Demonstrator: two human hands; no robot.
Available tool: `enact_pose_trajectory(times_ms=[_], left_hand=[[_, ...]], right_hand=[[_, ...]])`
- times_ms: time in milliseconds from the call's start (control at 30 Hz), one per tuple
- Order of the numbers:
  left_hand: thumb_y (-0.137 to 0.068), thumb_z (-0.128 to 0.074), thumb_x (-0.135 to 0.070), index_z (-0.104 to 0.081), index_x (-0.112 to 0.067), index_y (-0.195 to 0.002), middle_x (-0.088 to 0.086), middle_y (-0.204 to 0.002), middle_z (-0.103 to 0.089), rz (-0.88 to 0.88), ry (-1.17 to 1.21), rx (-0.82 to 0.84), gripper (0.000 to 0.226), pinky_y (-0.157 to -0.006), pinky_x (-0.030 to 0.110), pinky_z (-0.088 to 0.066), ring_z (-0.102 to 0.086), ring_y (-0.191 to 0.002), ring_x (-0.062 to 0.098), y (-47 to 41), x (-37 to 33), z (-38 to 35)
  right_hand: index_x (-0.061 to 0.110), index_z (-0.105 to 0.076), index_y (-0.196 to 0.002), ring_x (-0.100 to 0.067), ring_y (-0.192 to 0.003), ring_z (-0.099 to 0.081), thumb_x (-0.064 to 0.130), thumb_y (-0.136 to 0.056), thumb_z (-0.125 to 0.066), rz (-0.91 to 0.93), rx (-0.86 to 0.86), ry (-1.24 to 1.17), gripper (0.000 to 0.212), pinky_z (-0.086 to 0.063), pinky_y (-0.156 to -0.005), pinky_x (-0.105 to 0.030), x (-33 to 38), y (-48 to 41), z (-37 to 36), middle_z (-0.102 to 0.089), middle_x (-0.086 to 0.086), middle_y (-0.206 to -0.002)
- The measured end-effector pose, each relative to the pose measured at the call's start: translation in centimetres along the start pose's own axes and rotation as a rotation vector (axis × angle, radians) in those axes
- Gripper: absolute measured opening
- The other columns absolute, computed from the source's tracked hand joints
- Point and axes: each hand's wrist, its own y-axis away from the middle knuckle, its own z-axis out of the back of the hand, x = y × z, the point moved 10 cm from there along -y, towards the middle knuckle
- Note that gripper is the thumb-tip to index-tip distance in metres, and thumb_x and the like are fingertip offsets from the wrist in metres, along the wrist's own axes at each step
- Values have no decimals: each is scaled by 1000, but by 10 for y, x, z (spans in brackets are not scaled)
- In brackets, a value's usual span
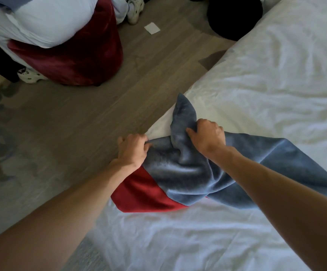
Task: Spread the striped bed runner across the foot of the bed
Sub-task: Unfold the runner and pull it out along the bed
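Note:
The bed runner (182, 173) is plush blue-grey with a red band, bunched and twisted near the left edge of the white bed (266, 90). It trails off to the right across the rumpled white duvet. My left hand (133, 149) grips the runner's edge right at the bed's side. My right hand (207, 135) pinches a raised fold of the blue part, which stands up in a point. The red band (145, 194) lies flat below my left wrist.
Wood-look floor (92, 106) runs beside the bed, with a patterned rug (0, 137) at the left. A dark red chair (76, 55) piled with white pillows stands at top left. White shoes (133, 10), a paper slip (152, 28) and a black object (235, 14) lie beyond.

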Motion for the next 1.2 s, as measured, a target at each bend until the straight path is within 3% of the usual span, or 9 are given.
enact_pose_trajectory(times_ms=[100, 400, 467, 600, 767, 867, 1033, 1200], left_hand=[[-92, -55, -32, -57, -20, -81, 0, -82, -64, 18, -21, -76, 17, -76, 38, -29, -58, -87, 25, -6, 6, 9], [-94, -50, -26, -55, -10, -89, 9, -87, -60, 202, -11, -330, 18, -80, 44, -34, -56, -85, 31, -34, 59, 50], [-91, -56, -25, -56, -11, -98, 10, -95, -61, 258, -23, -320, 16, -82, 45, -36, -56, -92, 31, -38, 72, 48], [-89, -55, -35, -50, -11, -123, 15, -118, -55, 328, -12, -117, 42, -91, 49, -38, -52, -108, 34, -38, 87, 14], [-93, -38, -49, -34, -17, -142, 11, -144, -39, 103, 74, 37, 58, -107, 46, -30, -38, -130, 30, -26, 56, -25], [-94, -34, -50, -26, -23, -147, 9, -152, -27, 5, 115, 121, 60, -113, 43, -20, -25, -139, 27, -16, 32, -43], [-93, -41, -45, -28, -21, -146, 10, -151, -30, -20, 170, 93, 60, -112, 44, -20, -28, -137, 28, -10, -3, -37], [-95, -46, -27, -40, -17, -140, 12, -143, -40, -175, 258, 7, 47, -106, 46, -30, -38, -130, 29, -2, -62, -18]], right_hand=[[11, -49, -87, -36, -87, -56, 24, -95, -43, -38, -27, -53, 17, -38, -75, -38, -1, -13, 0, -63, -15, -89], [7, -50, -102, -41, -95, -54, 25, -96, -42, 5, -239, -214, 21, -35, -85, -44, 47, -78, 30, -63, -21, -97], [9, -49, -112, -37, -103, -52, 29, -97, -40, 3, -182, -172, 27, -32, -91, -45, 55, -89, 16, -63, -17, -105], [11, -39, -133, -32, -123, -43, 35, -95, -41, 21, -28, -26, 45, -29, -100, -49, 53, -90, -18, -51, -13, -131], [16, -21, -146, -34, -137, -22, 41, -95, -39, 137, 42, 194, 60, -20, -109, -50, 40, -75, -37, -27, -17, -149], [20, -15, -148, -35, -142, -11, 42, -95, -37, 157, 89, 201, 62, -14, -114, -51, 32, -70, -38, -15, -17, -154], [19, -29, -143, -33, -136, -24, 41, -95, -36, 172, -21, 177, 53, -17, -110, -52, 10, -47, -15, -29, -17, -147], [11, -57, -118, -35, -115, -46, 32, -95, -42, 76, -220, 35, 34, -27, -100, -45, -43, -2, 17, -54, -14, -124]])
